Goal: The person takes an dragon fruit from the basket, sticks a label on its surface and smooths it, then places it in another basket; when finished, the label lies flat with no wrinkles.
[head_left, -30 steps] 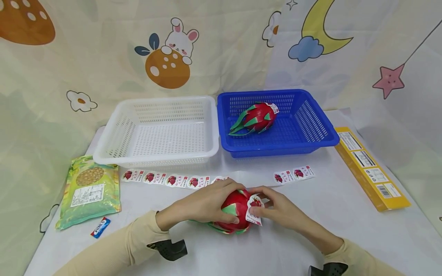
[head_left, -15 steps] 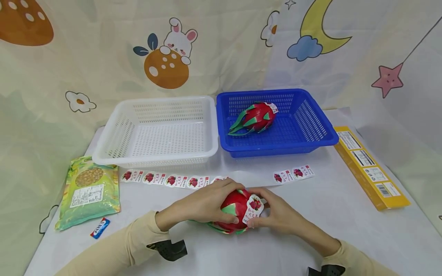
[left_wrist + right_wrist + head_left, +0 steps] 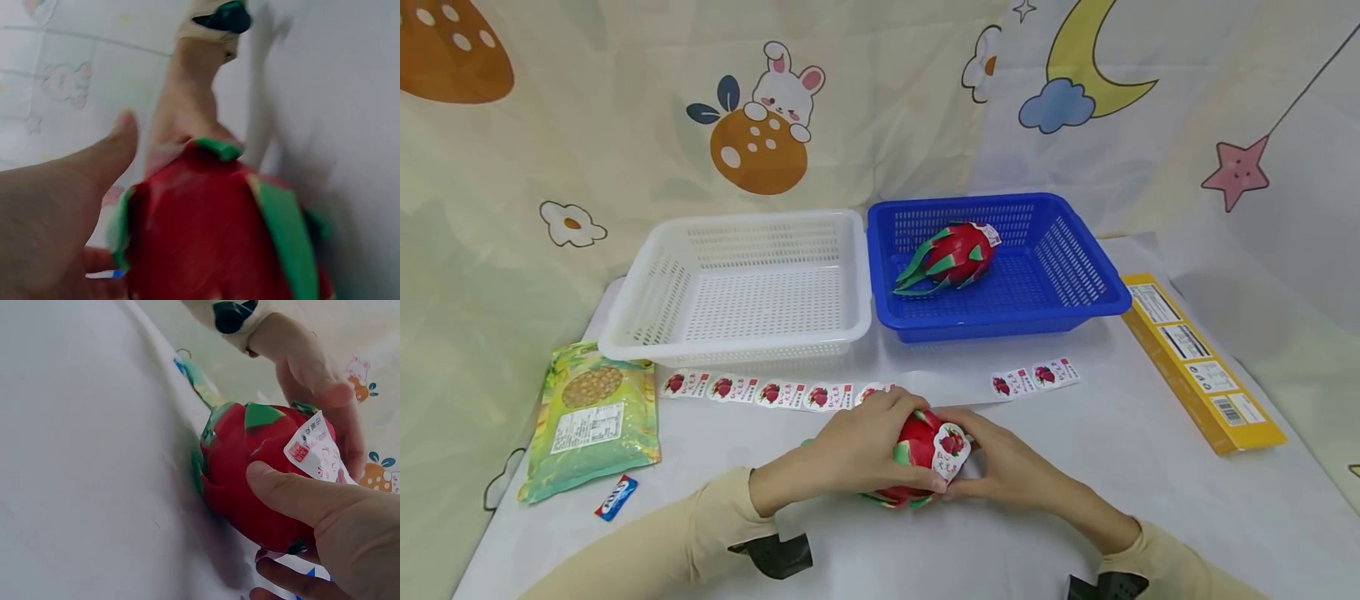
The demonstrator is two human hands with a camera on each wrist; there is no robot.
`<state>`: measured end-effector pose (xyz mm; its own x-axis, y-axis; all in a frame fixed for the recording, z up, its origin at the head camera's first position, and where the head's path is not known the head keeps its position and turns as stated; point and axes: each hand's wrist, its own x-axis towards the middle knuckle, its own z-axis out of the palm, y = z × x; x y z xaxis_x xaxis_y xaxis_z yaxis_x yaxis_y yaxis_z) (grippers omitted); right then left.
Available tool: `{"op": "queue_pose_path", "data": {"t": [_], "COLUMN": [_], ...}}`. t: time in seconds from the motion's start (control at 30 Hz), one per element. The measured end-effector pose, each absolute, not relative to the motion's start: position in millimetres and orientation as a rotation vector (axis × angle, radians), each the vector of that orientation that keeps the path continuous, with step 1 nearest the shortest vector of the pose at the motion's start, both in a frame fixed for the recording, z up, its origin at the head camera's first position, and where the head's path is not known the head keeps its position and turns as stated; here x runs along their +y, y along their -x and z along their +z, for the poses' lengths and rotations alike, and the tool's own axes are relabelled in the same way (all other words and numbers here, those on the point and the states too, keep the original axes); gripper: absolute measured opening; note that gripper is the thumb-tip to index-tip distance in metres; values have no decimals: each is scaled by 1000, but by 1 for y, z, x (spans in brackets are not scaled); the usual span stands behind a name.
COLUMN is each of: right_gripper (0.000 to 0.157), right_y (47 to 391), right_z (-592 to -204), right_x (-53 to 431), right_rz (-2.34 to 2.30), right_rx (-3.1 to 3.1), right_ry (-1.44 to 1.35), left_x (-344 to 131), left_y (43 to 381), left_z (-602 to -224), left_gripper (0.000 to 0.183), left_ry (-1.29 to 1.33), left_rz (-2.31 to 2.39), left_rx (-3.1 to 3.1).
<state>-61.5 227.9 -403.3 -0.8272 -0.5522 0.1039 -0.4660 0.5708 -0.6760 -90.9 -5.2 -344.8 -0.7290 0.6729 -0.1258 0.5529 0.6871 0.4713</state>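
A red dragon fruit (image 3: 916, 433) with green scales lies on the table between both hands. My left hand (image 3: 861, 450) holds it from the left, its fingers over the far side; in the left wrist view the left thumb (image 3: 122, 140) stands raised off the skin. From the right, my right hand (image 3: 1018, 462) grips the fruit's end, with the right thumb (image 3: 275, 484) pressed on the red skin in the right wrist view. A white label (image 3: 951, 448) with a dragon fruit picture sits on that end, one edge lifted in the right wrist view (image 3: 312, 447).
Behind stand a white basket (image 3: 737, 348) and a blue basket (image 3: 1000, 321) holding another labelled dragon fruit (image 3: 958, 254). A sticker strip (image 3: 786, 394) crosses the table. At left lie a green bag (image 3: 598, 417) and a small blue packet (image 3: 617, 497); at right, a yellow box (image 3: 1206, 367).
The label, tilted at the right fingers a second ago, now lies flatter on the fruit's end. My left hand has shifted right, its thumb reaching to the label's lower edge.
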Motion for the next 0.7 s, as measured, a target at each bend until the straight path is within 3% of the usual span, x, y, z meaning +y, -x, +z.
{"op": "queue_pose_path", "data": {"t": [0.13,0.43,0.7], "right_gripper": [79,38,29], "right_y": [66,81,86], "right_z": [-397,-398,-407], "right_x": [233,232,231], "right_rz": [-1126,-1354,-1499], "right_rx": [2545,2401,2297], "right_ry": [782,678,468], "left_x": [0,-5,-6], "left_y": [84,83,82], "left_z": [-348,-346,-346], "left_gripper": [79,71,70], "left_ry": [-965,-989,-1009], "left_rz": [511,561,563], "left_rx": [2698,2665,2661]}}
